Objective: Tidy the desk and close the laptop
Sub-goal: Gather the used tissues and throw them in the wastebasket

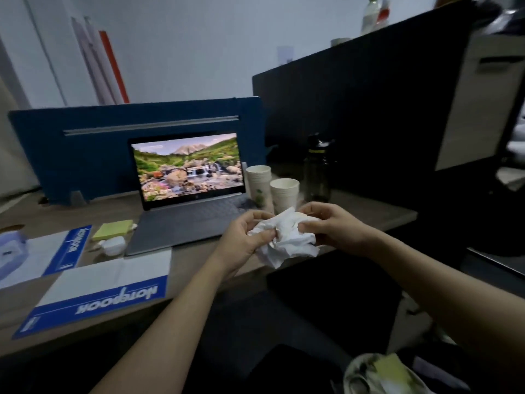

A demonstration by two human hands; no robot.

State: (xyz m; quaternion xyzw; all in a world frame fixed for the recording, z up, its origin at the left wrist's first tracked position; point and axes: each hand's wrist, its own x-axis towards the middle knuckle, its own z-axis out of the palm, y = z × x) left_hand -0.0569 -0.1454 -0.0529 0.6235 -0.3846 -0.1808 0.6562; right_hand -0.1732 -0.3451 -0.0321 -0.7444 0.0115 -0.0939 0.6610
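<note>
A crumpled white paper is held over the desk's front edge between both hands. My left hand pinches its left side and my right hand grips its right side. The grey laptop stands open behind them, its screen showing a landscape picture. Two paper cups stand just right of the laptop, beside a dark bottle. Two white-and-blue notebooks lie on the left of the wooden desk, with a yellow sticky-note pad and a white earbud case near the laptop's left corner.
A blue divider panel stands behind the laptop and a dark partition rises on the right. A pale lilac box sits at the far left. Below the desk at lower right is a bin holding paper scraps.
</note>
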